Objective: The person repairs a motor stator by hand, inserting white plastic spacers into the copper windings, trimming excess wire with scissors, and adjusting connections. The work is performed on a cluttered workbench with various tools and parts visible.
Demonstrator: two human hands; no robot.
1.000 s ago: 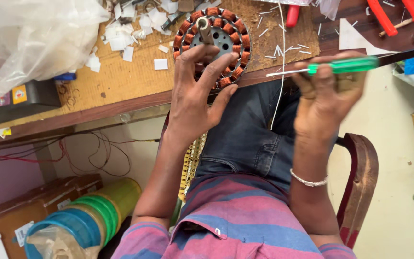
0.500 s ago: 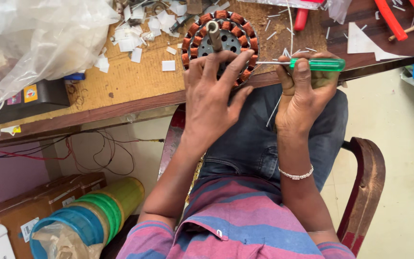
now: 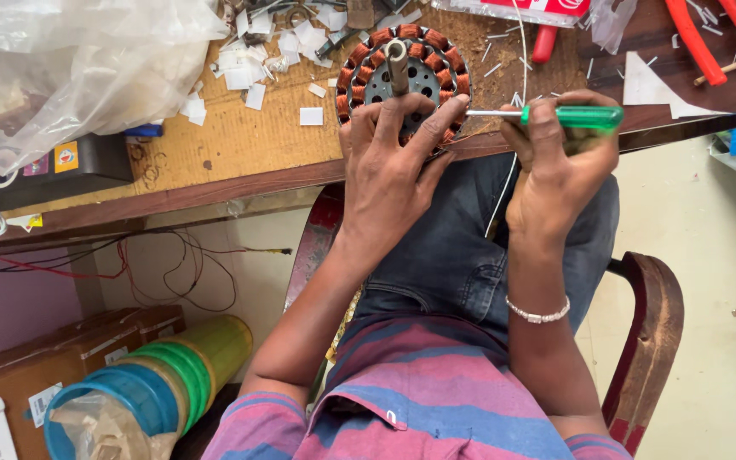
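A round motor stator (image 3: 402, 72) with copper windings and a central steel shaft lies on the wooden bench (image 3: 215, 162) near its front edge. My left hand (image 3: 393, 162) rests on the stator's near side, fingers spread over the windings. My right hand (image 3: 560, 166) grips a green-handled screwdriver (image 3: 568, 117). Its metal tip points left and touches the stator's right edge.
White paper scraps (image 3: 253, 64) litter the bench behind the stator. A clear plastic bag (image 3: 70, 68) sits at the left. Red-handled pliers (image 3: 713, 38) lie at the right. Below are stacked coloured tubs (image 3: 155, 375), cardboard boxes (image 3: 36, 366), loose wires and a wooden chair arm (image 3: 653, 332).
The view has shifted closer to the bench. My right hand has moved the screwdriver left, so its tip now meets the stator's edge. My left hand stays on the stator.
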